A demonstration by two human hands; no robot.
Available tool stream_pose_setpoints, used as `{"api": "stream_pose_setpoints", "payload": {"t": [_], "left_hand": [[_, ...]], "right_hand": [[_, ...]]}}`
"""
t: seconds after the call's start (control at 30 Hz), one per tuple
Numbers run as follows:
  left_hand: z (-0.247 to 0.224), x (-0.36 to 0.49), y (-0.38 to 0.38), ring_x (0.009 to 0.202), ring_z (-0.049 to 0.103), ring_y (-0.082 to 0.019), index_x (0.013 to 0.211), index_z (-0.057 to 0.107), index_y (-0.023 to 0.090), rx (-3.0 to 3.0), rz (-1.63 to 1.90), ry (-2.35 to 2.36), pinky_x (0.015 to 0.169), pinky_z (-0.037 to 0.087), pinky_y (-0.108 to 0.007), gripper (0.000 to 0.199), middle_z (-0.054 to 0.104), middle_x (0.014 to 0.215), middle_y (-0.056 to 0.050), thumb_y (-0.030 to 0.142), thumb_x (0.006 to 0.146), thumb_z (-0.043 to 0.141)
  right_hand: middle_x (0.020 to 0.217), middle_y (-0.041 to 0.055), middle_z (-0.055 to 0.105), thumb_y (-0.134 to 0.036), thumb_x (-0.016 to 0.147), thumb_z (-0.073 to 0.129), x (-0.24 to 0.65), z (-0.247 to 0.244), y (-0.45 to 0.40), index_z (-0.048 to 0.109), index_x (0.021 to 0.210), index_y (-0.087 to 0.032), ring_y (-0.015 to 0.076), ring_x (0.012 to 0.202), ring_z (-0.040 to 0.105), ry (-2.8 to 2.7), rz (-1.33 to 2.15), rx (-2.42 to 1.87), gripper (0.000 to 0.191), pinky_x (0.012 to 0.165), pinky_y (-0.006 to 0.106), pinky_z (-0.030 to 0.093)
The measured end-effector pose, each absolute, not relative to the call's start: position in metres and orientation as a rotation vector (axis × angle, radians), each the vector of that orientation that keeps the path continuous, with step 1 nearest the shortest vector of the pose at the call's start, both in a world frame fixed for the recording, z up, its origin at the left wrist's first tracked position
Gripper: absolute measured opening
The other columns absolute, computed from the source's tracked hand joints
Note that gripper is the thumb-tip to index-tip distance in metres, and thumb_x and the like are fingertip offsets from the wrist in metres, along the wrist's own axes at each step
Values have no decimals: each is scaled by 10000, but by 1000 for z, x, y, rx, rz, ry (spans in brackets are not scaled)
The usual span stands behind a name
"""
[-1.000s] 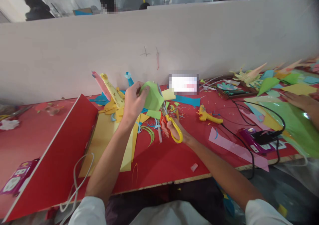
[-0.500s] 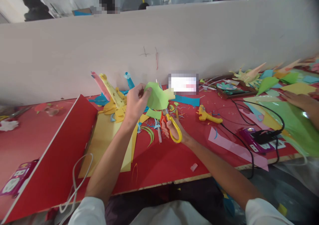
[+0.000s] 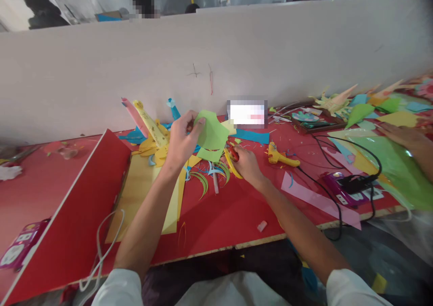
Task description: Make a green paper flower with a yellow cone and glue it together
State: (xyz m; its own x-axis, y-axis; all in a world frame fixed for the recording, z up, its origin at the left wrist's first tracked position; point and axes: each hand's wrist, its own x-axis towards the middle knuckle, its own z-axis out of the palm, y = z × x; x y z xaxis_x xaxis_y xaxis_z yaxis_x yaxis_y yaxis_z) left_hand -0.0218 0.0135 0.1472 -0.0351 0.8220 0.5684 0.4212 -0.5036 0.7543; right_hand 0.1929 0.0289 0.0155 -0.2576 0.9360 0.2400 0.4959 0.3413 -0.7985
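A green paper piece [image 3: 214, 132] hangs in the grip of my left hand [image 3: 184, 136], pinched between thumb and fingers at its left edge. My right hand [image 3: 246, 164] is closed on scissors [image 3: 232, 164] with yellow and red-orange handles, just below and right of the paper; their blades are hard to make out. Curved green strips [image 3: 202, 183] and thin scraps lie on the red table [image 3: 216, 215] below the paper. Yellow sheets [image 3: 135, 197] lie under and left of my left forearm.
Paper cones [image 3: 149, 121] stand behind my left hand. To the right are a yellow glue gun [image 3: 282, 156], a pink strip [image 3: 318, 199], a purple power strip [image 3: 341, 186] with black cables, and another person's hand [image 3: 395, 133]. A red divider [image 3: 67, 215] rises at the left.
My right hand and the scissors have turned and shifted slightly right and up. A curved green strip now shows on the table beneath the paper. The left hand still holds the paper.
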Motion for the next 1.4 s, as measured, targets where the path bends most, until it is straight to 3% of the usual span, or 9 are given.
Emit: {"api": "stream_pose_setpoints", "payload": {"t": [0.2,0.33,0.5,0.6,0.77,0.9,1.1,1.27,1.4], "left_hand": [[146,-14,13,647,429,-131,776,530,222,1933,1491,1269,592,362,-291,384,474,706,20,513,973,685],[110,-9,14,660,439,-132,784,527,218,1826,1488,1253,611,378,-278,407,480,725,23,556,968,661],[50,-11,1,639,428,-137,784,549,214,1653,1417,1383,594,363,-278,490,469,696,29,668,927,664],[27,-10,-4,653,451,-145,787,567,217,1556,1376,1390,598,386,-282,543,490,705,22,738,878,689],[3,-2,-6,704,533,-144,919,609,223,1249,1432,1124,648,474,-274,572,598,832,-1,765,815,759],[-7,3,-6,623,526,-128,850,651,180,1264,1326,1118,603,461,-261,600,591,705,5,751,769,817],[-8,-5,-3,551,456,-104,828,660,178,1260,1436,1273,514,385,-237,535,545,624,42,679,774,842],[-7,-7,-3,649,543,-126,943,717,178,1244,1565,1324,602,491,-253,491,672,781,13,583,732,896],[-9,-6,-4,674,547,-131,861,708,176,1350,1550,1235,633,503,-261,465,668,775,-1,582,740,900]], "right_hand": [[1231,215,702,-313,989,703,198,6,33,617,1122,-170,370,1220,654,-2343,271,-1403,214,1000,454,530],[1238,205,695,-372,1030,640,202,5,35,604,1217,-171,372,1262,620,-2290,311,-1221,277,1090,506,504],[1115,125,742,-547,1115,389,198,12,32,651,1204,-218,294,1058,710,-1829,826,-1008,430,937,424,557],[917,75,735,-702,1037,491,190,11,31,686,985,-214,255,893,707,-1744,1090,-921,528,781,349,547],[783,39,679,-745,894,672,184,0,40,655,827,-214,209,741,635,-1641,1082,-902,535,688,319,500],[762,28,640,-704,950,627,185,-8,45,630,830,-231,205,711,610,-1570,956,-918,488,658,320,500],[1007,106,687,-531,1073,545,185,-7,30,671,1248,-238,279,957,676,-1720,449,-956,363,867,422,595],[1474,180,614,-544,1074,568,181,-2,19,518,1564,-261,356,1407,581,-2056,371,-819,568,1178,548,515],[1606,187,555,-542,1078,569,176,-9,19,416,1655,-258,369,1506,526,-2181,512,-798,661,1225,579,479]]}}
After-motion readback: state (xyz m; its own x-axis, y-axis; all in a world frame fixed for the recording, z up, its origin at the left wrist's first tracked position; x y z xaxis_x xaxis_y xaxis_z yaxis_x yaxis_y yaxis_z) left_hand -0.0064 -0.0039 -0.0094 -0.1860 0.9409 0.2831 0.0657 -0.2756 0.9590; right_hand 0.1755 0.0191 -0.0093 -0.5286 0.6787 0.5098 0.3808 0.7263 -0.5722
